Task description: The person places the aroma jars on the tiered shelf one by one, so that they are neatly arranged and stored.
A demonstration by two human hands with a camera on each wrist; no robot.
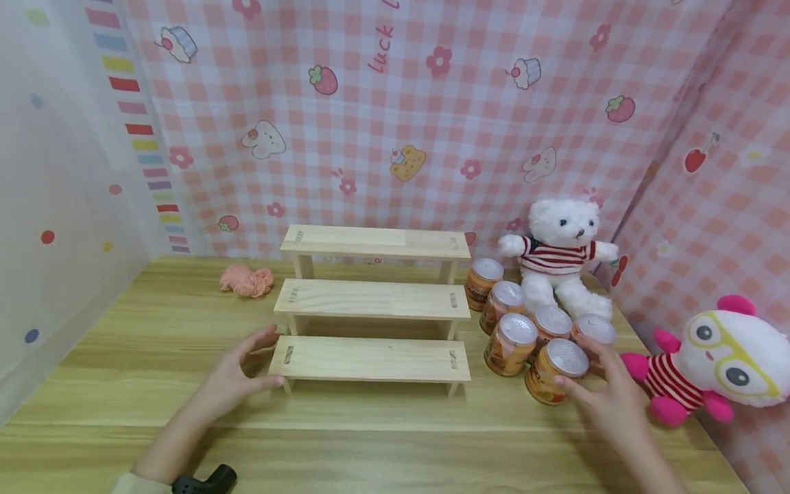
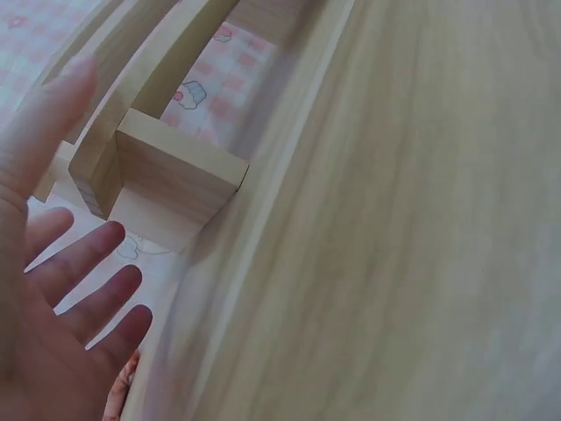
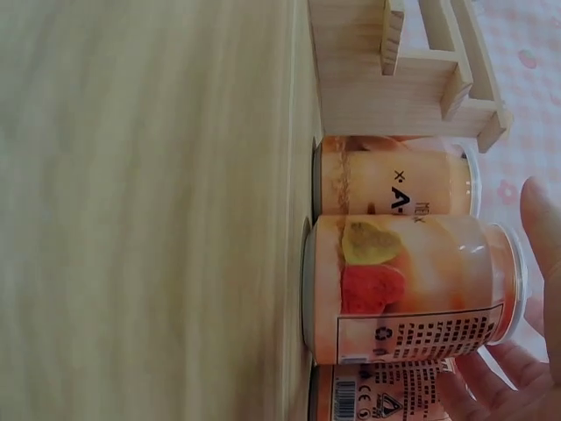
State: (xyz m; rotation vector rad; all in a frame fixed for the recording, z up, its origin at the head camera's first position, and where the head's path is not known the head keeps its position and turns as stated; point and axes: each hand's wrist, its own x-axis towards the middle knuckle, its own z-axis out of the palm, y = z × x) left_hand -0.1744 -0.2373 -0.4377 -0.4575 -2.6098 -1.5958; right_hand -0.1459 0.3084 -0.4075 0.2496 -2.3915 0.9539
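A three-step wooden shelf point(image 1: 370, 302) stands mid-table. My left hand point(image 1: 262, 358) is open, its fingers spread just off the left end of the lowest step point(image 1: 370, 358). In the left wrist view, the left hand point(image 2: 61, 289) hovers beside a shelf leg point(image 2: 166, 175). Several orange cans with silver lids cluster right of the shelf. My right hand point(image 1: 586, 370) is open around the front can point(image 1: 552, 374), thumb and fingers close to its lid. Seen from the right wrist, the front can point(image 3: 412, 289) fills the centre and the fingertips point(image 3: 543, 263) hover at its lid end.
A white teddy bear point(image 1: 561, 254) sits behind the cans. At the table's right edge lies a pink and white plush with glasses point(image 1: 722, 363). A pink yarn bundle point(image 1: 247, 280) lies left of the shelf. Checked cloth walls close the back and right.
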